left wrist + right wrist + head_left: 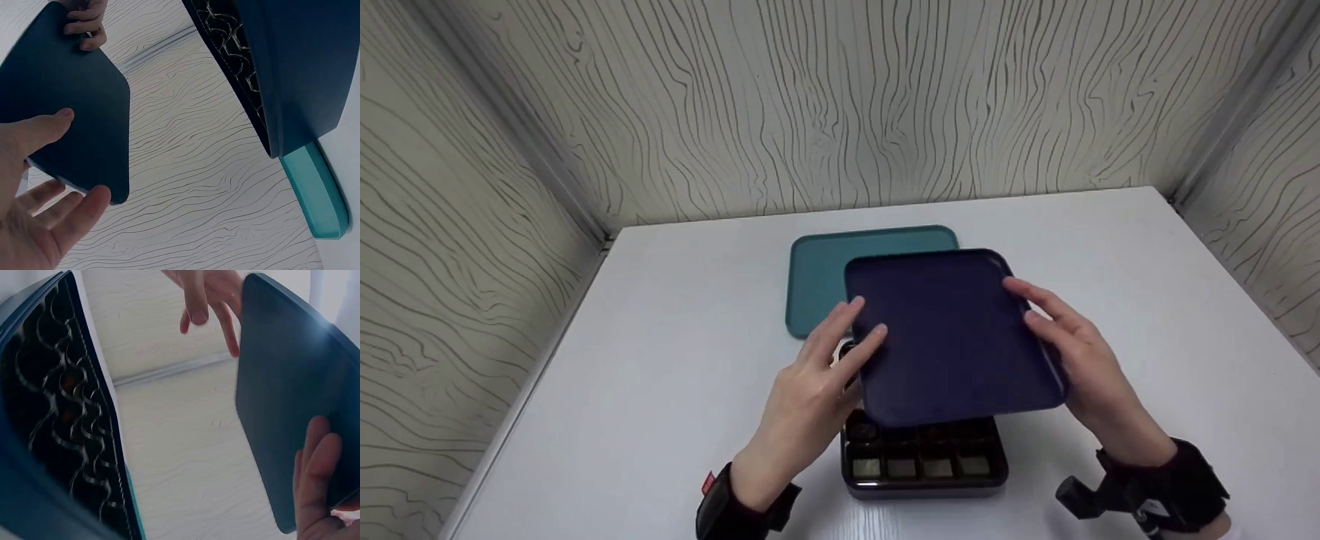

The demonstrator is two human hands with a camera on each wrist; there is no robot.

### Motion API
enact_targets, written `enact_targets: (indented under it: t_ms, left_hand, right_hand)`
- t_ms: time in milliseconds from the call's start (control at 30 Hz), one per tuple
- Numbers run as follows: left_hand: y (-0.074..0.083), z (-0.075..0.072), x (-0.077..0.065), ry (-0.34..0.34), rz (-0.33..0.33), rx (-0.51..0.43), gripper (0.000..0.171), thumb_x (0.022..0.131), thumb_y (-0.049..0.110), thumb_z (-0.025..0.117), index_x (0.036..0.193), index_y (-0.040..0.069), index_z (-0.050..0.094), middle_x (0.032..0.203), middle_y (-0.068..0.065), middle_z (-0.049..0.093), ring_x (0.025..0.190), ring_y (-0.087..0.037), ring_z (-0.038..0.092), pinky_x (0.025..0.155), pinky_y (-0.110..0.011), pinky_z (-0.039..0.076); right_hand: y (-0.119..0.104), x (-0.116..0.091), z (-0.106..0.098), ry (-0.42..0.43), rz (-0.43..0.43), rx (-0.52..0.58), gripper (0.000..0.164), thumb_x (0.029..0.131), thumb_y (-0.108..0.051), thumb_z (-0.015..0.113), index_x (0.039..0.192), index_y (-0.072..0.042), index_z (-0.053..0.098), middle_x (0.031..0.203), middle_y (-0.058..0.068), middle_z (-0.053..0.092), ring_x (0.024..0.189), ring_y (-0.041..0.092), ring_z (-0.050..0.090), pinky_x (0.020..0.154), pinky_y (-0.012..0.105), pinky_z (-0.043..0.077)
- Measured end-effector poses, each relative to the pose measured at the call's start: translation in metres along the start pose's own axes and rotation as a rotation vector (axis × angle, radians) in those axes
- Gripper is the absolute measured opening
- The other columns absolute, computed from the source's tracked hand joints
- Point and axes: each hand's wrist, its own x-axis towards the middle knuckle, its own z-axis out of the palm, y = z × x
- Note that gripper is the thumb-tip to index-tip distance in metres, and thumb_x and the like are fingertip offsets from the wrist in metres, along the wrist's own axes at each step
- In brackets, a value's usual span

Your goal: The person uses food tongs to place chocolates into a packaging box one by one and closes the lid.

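Observation:
A dark blue rectangular lid (952,337) is held tilted above a dark box (926,492) with a glossy insert of small compartments. Several of the near compartments hold small square pieces; the lid covers much of the box's far part. My right hand (1087,360) grips the lid's right edge, fingers and thumb on opposite sides. At the left edge, my left hand (814,397) has its fingers spread and nearly straight, two fingertips overlapping the lid. In the left wrist view, the left thumb (48,129) lies across the lid's other face; firm contact cannot be judged.
A teal tray-like lid (825,277) lies flat on the white table (660,360) behind the box, partly hidden by the dark blue lid. Wood-grain patterned panels (855,112) stand behind and at both sides. Black camera straps (1174,491) circle both wrists.

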Motion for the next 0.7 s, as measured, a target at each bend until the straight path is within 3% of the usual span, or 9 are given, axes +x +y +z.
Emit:
enact_targets:
  t_ms: [100,167,333,433,533,600,700]
  left_hand:
    - [-0.003,-0.002,0.0,0.06,-0.012,-0.014,0.058,0.076,-0.011,0.085,0.126,0.018,0.077,0.14,-0.007,0.071,0.134,-0.027,0.066,0.085,-0.02,0.063]
    - [-0.005,-0.004,0.0,0.092,-0.031,-0.051,0.048,0.078,-0.012,0.083,0.116,0.017,0.081,0.129,-0.002,0.077,0.127,-0.023,0.07,0.097,-0.025,0.062]
    - [-0.008,-0.006,0.0,0.102,-0.084,-0.21,0.041,0.079,-0.013,0.082,0.108,0.014,0.08,0.116,0.0,0.081,0.116,-0.021,0.075,0.1,-0.027,0.062]
    - [-0.009,-0.005,-0.001,0.087,-0.12,-0.288,0.036,0.079,-0.011,0.082,0.106,0.013,0.079,0.115,-0.001,0.081,0.116,-0.022,0.075,0.1,-0.029,0.063]
    - [-0.007,-0.005,-0.001,0.067,-0.193,-0.363,0.035,0.083,-0.009,0.08,0.11,0.012,0.076,0.114,-0.003,0.081,0.114,-0.022,0.075,0.099,-0.031,0.063]
    - [-0.006,-0.006,0.0,0.05,-0.27,-0.426,0.037,0.088,-0.006,0.077,0.121,0.009,0.072,0.117,-0.005,0.08,0.111,-0.022,0.076,0.091,-0.029,0.065]
    - [-0.005,-0.007,0.0,0.034,-0.411,-0.526,0.058,0.095,0.002,0.073,0.149,0.002,0.052,0.112,-0.01,0.079,0.102,-0.022,0.078,0.076,-0.026,0.065]
  right_hand:
    - [-0.003,0.001,0.016,-0.016,-0.008,-0.038,0.043,0.114,-0.025,0.043,0.156,-0.017,0.051,0.16,-0.009,0.045,0.137,0.0,0.056,0.103,0.02,0.056]
    - [-0.004,0.001,0.021,-0.046,-0.071,-0.051,0.042,0.115,-0.025,0.038,0.153,-0.013,0.054,0.157,-0.007,0.052,0.138,0.002,0.057,0.106,0.019,0.055]
    - [0.0,-0.002,0.014,-0.161,-0.302,-0.114,0.045,0.115,-0.011,0.027,0.148,0.0,0.055,0.151,-0.001,0.062,0.138,0.005,0.06,0.109,0.018,0.053]
    - [0.002,-0.006,0.011,-0.111,-0.354,-0.235,0.04,0.11,0.003,0.036,0.142,0.005,0.059,0.143,-0.002,0.068,0.129,0.004,0.066,0.102,0.016,0.056]
    - [0.002,-0.011,0.014,-0.007,-0.413,-0.43,0.036,0.101,0.014,0.052,0.132,0.004,0.066,0.127,-0.007,0.075,0.108,0.001,0.073,0.083,0.014,0.058]
    - [0.002,-0.012,0.016,0.052,-0.492,-0.545,0.035,0.095,0.018,0.059,0.123,0.003,0.071,0.11,-0.01,0.078,0.09,0.001,0.073,0.071,0.014,0.056]
    - [0.003,-0.011,0.02,0.141,-0.531,-0.666,0.026,0.092,0.012,0.068,0.107,-0.007,0.078,0.091,-0.015,0.073,0.075,0.001,0.064,0.06,0.019,0.049]
